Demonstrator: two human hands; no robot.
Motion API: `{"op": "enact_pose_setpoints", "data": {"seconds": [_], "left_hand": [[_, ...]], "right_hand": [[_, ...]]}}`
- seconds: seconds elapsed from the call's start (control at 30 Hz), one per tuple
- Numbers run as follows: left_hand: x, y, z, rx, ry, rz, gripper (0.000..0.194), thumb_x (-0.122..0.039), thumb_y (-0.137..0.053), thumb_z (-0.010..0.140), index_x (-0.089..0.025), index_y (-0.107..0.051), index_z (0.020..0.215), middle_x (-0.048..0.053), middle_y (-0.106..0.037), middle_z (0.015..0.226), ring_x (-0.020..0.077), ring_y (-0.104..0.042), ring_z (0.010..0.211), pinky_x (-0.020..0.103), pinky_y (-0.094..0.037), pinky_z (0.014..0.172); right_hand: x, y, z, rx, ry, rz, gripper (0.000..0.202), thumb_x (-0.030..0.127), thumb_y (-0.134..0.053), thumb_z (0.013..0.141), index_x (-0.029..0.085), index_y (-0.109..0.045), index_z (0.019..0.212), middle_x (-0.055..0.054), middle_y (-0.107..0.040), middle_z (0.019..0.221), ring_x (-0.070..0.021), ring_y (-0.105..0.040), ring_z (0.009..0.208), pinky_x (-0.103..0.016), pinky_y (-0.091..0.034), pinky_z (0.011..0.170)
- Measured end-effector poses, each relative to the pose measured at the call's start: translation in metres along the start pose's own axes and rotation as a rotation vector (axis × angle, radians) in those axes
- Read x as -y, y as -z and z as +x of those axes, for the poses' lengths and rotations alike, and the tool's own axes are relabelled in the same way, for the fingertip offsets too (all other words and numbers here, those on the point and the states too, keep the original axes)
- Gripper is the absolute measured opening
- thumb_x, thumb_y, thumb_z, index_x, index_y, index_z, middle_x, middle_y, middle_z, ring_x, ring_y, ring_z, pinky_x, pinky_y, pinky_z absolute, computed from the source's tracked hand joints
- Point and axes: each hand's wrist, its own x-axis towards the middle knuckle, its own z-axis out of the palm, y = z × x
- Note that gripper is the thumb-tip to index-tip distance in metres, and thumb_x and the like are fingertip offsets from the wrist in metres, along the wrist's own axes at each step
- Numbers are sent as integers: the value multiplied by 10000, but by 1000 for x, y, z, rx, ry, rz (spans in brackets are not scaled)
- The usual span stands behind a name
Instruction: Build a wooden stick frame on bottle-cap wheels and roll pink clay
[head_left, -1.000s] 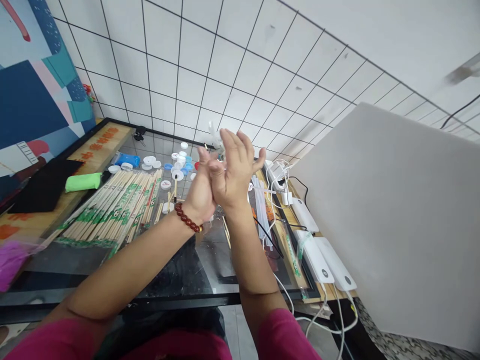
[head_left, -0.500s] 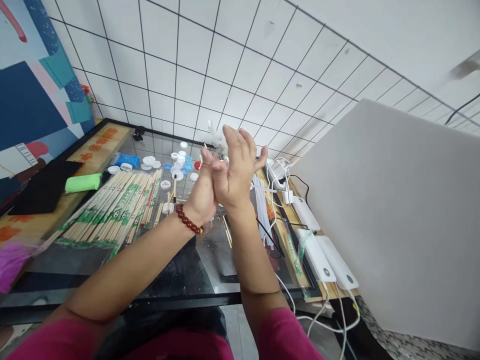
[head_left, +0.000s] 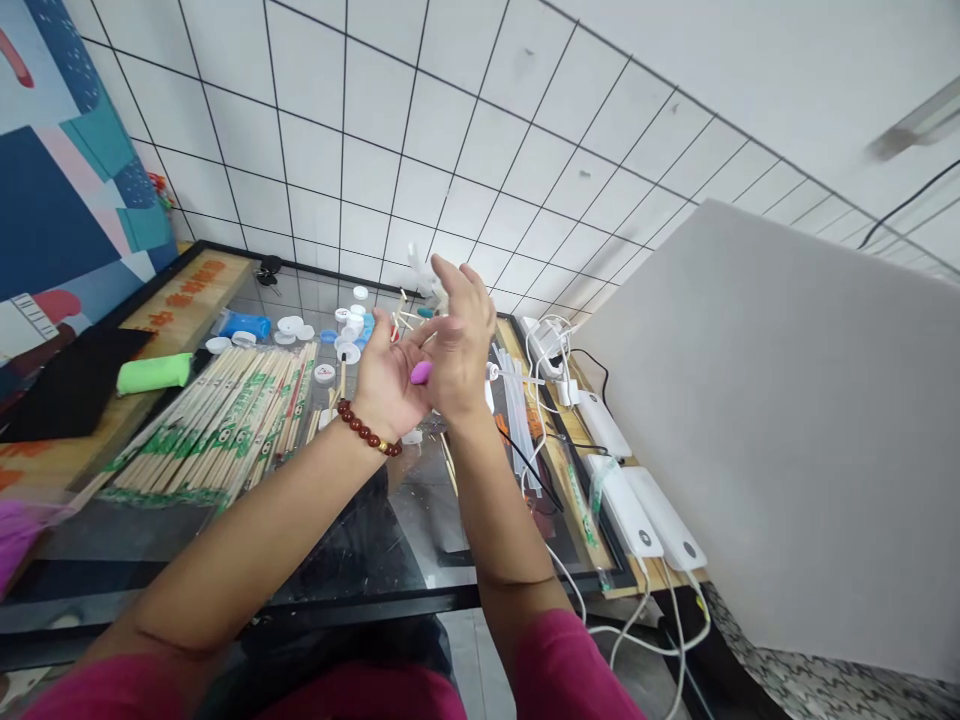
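Note:
A small purple lump of modelling clay (head_left: 421,373) rests on the palm of my left hand (head_left: 394,380), which faces up with its fingers stretched out. Over the palm's right side stands my right hand (head_left: 463,345), tilted upright, its fingers extended. Its heel is right beside the clay; whether it presses on the clay, I cannot tell. A red bead bracelet (head_left: 367,430) circles my left wrist. Behind the hands lie white and blue bottle caps (head_left: 349,340), partly hidden.
Wrapped chopsticks (head_left: 217,420) lie in a wide bundle on the left. Near them are a green packet (head_left: 154,374), a blue packet (head_left: 246,326) and a black sheet (head_left: 71,385). White power banks (head_left: 630,505) with cables and clear glue sticks (head_left: 517,410) occupy the right side.
My palms have come apart from being pressed together, and the purple clay now shows between them. The left palm has turned further upward.

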Motion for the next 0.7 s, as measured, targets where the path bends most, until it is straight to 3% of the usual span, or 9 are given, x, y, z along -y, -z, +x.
{"op": "enact_pose_setpoints", "data": {"seconds": [0.07, 0.13, 0.27, 0.33, 0.43, 0.53, 0.7], "left_hand": [[-4, 3, 2, 13, 55, -56, 779, -764, -234, 996, -159, -699, 1150, 138, -785, 1011, 233, -743, 825, 370, -605, 746], [-12, 5, 1, 67, 73, -77, 806, -791, -228, 977, -147, -681, 1148, 161, -776, 1063, 252, -750, 866, 396, -616, 761], [-25, 6, -2, 159, 75, -42, 812, -816, -247, 960, -162, -663, 1202, 155, -759, 1107, 292, -746, 991, 446, -617, 826], [-27, 3, -3, 161, 58, -44, 805, -808, -235, 967, -169, -655, 1222, 144, -753, 1101, 287, -741, 986, 446, -615, 829], [-26, -2, -6, 58, 70, -74, 788, -777, -216, 987, -159, -643, 1223, 144, -745, 1052, 278, -737, 923, 416, -617, 746], [-26, -6, -8, -23, 121, -95, 776, -738, -195, 1006, -139, -629, 1241, 137, -732, 967, 266, -727, 833, 384, -601, 652], [-28, -6, -7, -43, 45, -68, 696, -669, -280, 1035, -106, -652, 1207, 114, -716, 879, 237, -712, 771, 358, -589, 667]], "right_hand": [[-3, 15, 4, 20, 16, 115, 602, 611, -223, 1087, 334, -432, 1580, -70, -492, 1602, -338, -356, 1559, -669, -257, 1269], [-5, 34, 7, 60, 69, 183, 557, 593, -291, 1086, 344, -474, 1549, -56, -526, 1581, -311, -416, 1528, -639, -309, 1265], [-10, 62, 12, 276, 250, 203, 525, 621, -618, 963, 338, -633, 1405, -40, -609, 1515, -296, -457, 1505, -583, -307, 1291], [-14, 66, 12, 388, 288, 169, 515, 600, -733, 893, 331, -693, 1330, -35, -619, 1514, -297, -456, 1508, -569, -291, 1300], [-18, 63, 11, 473, 282, 121, 351, 518, -782, 884, 345, -770, 1188, -4, -656, 1479, -286, -479, 1492, -566, -317, 1279], [-20, 61, 11, 503, 291, 125, 248, 504, -810, 868, 353, -807, 1064, 17, -687, 1440, -273, -506, 1471, -559, -348, 1251], [-17, 67, 11, 486, 327, 167, 226, 511, -830, 843, 340, -809, 989, 20, -753, 1330, -247, -592, 1387, -524, -330, 1235]]}}
